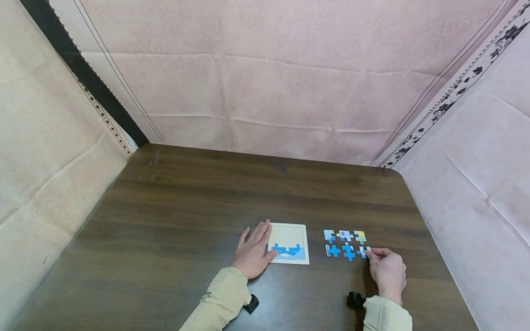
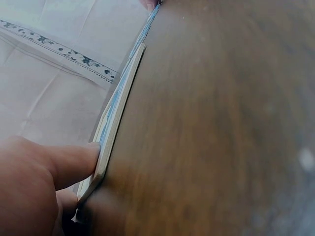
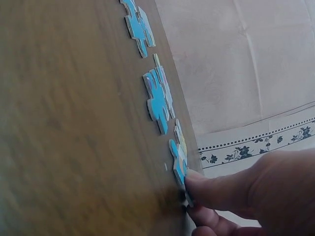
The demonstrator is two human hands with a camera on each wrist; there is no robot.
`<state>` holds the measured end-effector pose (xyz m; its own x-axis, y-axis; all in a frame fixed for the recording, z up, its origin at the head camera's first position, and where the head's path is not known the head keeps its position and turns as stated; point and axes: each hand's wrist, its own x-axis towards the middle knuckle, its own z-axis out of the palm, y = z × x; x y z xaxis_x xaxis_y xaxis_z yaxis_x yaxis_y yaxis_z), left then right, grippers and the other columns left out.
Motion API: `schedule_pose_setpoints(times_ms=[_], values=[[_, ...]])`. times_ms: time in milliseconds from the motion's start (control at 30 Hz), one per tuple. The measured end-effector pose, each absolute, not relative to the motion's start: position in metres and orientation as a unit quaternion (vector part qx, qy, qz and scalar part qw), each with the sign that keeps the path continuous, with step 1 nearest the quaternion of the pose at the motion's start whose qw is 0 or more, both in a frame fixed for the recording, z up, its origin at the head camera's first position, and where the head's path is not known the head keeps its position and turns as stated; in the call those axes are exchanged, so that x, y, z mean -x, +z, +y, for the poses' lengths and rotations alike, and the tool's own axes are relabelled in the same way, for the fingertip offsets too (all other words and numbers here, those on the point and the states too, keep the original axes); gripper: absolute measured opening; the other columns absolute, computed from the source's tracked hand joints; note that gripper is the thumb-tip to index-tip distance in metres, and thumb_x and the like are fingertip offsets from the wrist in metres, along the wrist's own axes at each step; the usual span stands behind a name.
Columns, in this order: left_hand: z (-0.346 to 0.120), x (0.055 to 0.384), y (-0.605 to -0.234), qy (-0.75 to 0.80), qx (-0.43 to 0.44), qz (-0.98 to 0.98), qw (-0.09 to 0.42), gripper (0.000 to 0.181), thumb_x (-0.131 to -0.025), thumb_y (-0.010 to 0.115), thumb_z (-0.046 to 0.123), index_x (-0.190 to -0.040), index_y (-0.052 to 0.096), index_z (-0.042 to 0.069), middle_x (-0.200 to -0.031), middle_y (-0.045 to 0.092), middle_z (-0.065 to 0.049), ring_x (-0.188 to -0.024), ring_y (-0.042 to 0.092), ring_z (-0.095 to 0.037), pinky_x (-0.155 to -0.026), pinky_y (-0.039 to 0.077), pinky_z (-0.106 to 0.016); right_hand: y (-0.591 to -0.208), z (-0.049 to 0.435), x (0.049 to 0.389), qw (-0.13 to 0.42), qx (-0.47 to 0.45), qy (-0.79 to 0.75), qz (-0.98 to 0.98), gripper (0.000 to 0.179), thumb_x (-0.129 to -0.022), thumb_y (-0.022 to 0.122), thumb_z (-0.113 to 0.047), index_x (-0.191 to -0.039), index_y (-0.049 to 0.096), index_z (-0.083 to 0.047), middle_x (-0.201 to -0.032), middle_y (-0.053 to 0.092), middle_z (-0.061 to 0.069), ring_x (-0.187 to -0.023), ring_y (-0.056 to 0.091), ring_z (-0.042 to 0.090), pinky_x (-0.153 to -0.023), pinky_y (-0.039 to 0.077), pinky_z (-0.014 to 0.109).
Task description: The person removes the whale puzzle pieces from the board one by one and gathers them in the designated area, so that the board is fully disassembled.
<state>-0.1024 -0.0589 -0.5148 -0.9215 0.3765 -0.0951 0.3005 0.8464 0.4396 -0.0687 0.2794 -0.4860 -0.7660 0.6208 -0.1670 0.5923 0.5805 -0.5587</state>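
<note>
My left hand (image 1: 253, 254) lies along the left side of a wooden puzzle board (image 1: 287, 232), fingers stretched out and thumb on its lower left corner. Blue pieces (image 1: 290, 252) fill the bottom of the board, while its upper part shows bare pale wood. To the right, my right hand (image 1: 388, 271) pinches a blue-and-white puzzle piece (image 3: 177, 160) between thumb and fingers, down at the table surface. This piece sits at the right end of the nearer of two rows of loose pieces. Beside it lies a blue piece (image 1: 348, 251).
More loose pieces lie on the brown wooden table (image 1: 165, 239): a blue one (image 1: 332, 250) at the left, and a far row ending in a yellow-patterned one (image 1: 360, 236). Pale patterned cloth (image 1: 256, 92) hangs behind the table and along both sides.
</note>
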Motion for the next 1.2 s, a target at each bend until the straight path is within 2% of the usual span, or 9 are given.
schedule_pose_setpoints(times_ms=[600, 833, 1000, 1200], values=[[-0.059, 0.103, -0.513, 0.205, -0.177, 0.959, 0.090, 0.076, -0.097, 0.050, 0.051, -0.155, 0.022, 0.010, -0.163, 0.012, -0.002, -0.149, 0.010, -0.021, -0.117, 0.004, -0.050, -0.485, 0.279, 0.070, 0.020, 0.340, 0.309, -0.888, 0.022, -0.092, 0.065, -0.025, -0.105, 0.070, -0.006, -0.090, 0.071, 0.010, -0.089, 0.059, 0.033, -0.065, 0.039, 0.044], [-0.059, 0.102, -0.513, 0.213, -0.179, 0.957, 0.087, 0.075, -0.098, 0.051, 0.048, -0.155, 0.023, 0.008, -0.162, 0.014, -0.003, -0.148, 0.012, -0.022, -0.117, 0.005, -0.050, -0.489, 0.278, 0.070, 0.049, 0.321, 0.319, -0.890, 0.020, -0.091, 0.065, -0.017, -0.107, 0.066, -0.004, -0.090, 0.068, 0.012, -0.083, 0.058, 0.031, -0.062, 0.038, 0.039], [-0.059, 0.102, -0.513, 0.216, -0.183, 0.955, 0.087, 0.074, -0.098, 0.051, 0.047, -0.154, 0.024, 0.008, -0.162, 0.015, -0.004, -0.148, 0.013, -0.022, -0.117, 0.006, -0.051, -0.488, 0.278, 0.069, 0.078, 0.315, 0.340, -0.882, 0.030, -0.091, 0.064, -0.014, -0.117, 0.060, 0.000, -0.096, 0.065, 0.016, -0.083, 0.058, 0.030, -0.063, 0.041, 0.037], [-0.060, 0.101, -0.512, 0.218, -0.183, 0.955, 0.082, 0.074, -0.098, 0.052, 0.046, -0.154, 0.025, 0.007, -0.162, 0.016, -0.005, -0.148, 0.014, -0.023, -0.117, 0.007, -0.051, -0.479, 0.265, 0.073, 0.118, 0.303, 0.366, -0.872, 0.034, -0.094, 0.062, -0.017, -0.123, 0.057, 0.000, -0.102, 0.064, 0.018, -0.085, 0.061, 0.028, -0.058, 0.045, 0.024]])
